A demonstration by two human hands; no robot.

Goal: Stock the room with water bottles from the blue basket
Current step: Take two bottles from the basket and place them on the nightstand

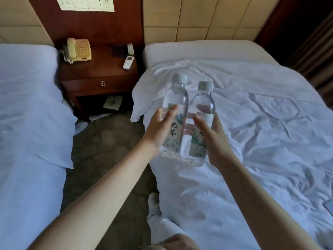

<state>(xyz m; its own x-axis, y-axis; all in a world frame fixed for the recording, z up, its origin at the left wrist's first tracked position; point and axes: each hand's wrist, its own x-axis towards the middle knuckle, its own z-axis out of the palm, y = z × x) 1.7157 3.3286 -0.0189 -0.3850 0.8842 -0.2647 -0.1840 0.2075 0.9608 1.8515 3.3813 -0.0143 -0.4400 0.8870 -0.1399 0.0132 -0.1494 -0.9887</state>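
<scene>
Holding 2 water bottles (187, 121), both full.

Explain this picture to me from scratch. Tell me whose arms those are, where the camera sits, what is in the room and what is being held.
There is no machine here: a person wears one wide-angle camera on the head, looking forward and down, so the two bare arms are their own. The left hand holds the left bottle and the right hand holds the right bottle, fingers curled round it; both are clear, capped and side by side above the rumpled right bed. Another bed lies left. Between them stands a wooden nightstand carrying a telephone and two remotes, one nearer. The blue basket is not in view.
</scene>
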